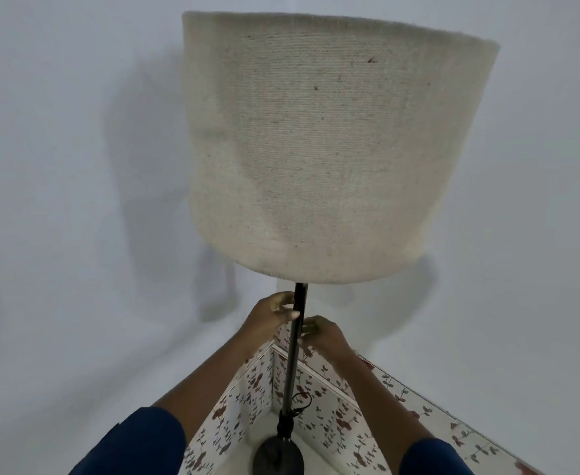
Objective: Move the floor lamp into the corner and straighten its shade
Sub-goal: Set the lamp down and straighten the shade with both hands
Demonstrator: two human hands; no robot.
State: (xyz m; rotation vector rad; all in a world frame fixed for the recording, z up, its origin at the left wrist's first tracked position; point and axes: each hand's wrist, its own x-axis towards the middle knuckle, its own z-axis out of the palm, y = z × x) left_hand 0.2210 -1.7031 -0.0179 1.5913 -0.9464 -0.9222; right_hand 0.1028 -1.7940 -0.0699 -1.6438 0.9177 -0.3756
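Observation:
The floor lamp stands right in front of me in the room corner. Its cream woven drum shade (329, 145) fills the upper middle of the view and tilts, its top rim slanting down to the right. The thin dark pole (290, 365) runs down to a round dark base (278, 457) on the floor, with a cord looped near the bottom. My left hand (274, 311) holds the pole just under the shade, thumb across it. My right hand (322, 334) touches the pole slightly lower from the right, fingers loosely curled beside it.
Two plain grey-white walls (75, 166) meet behind the lamp. Low down, floral-patterned tile skirting (333, 416) lines both walls and closes in on the base from left and right. The shade's shadow falls on the left wall.

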